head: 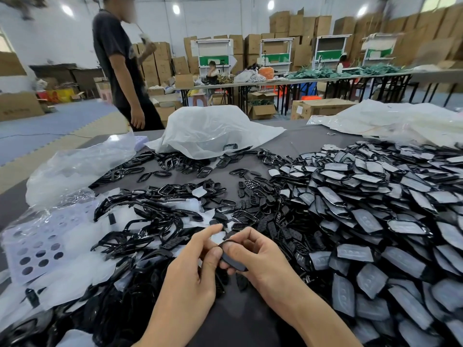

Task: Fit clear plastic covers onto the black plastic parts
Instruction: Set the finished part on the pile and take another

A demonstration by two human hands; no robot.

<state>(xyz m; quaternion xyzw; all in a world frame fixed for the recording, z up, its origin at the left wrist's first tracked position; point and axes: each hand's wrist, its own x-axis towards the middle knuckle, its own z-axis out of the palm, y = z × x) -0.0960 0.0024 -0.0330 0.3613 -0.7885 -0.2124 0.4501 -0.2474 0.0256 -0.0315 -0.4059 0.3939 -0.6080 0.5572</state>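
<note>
Both my hands meet low in the middle of the view over a dark table (253, 161). My right hand (253, 256) grips a small black plastic part (231, 259) between thumb and curled fingers. My left hand (198, 261) pinches the same part at its left edge, forefinger stretched above it. Whether a clear cover lies on the part I cannot tell. Loose black frames (155, 221) lie heaped to the left and ahead. A big heap of covered black parts (375, 209) fills the right side.
A lilac perforated tray (32, 249) under clear film sits at the left. Crumpled plastic bags (213, 128) lie at the table's far edge. A person in a dark shirt (120, 63) stands beyond the table, with cardboard boxes and long tables behind.
</note>
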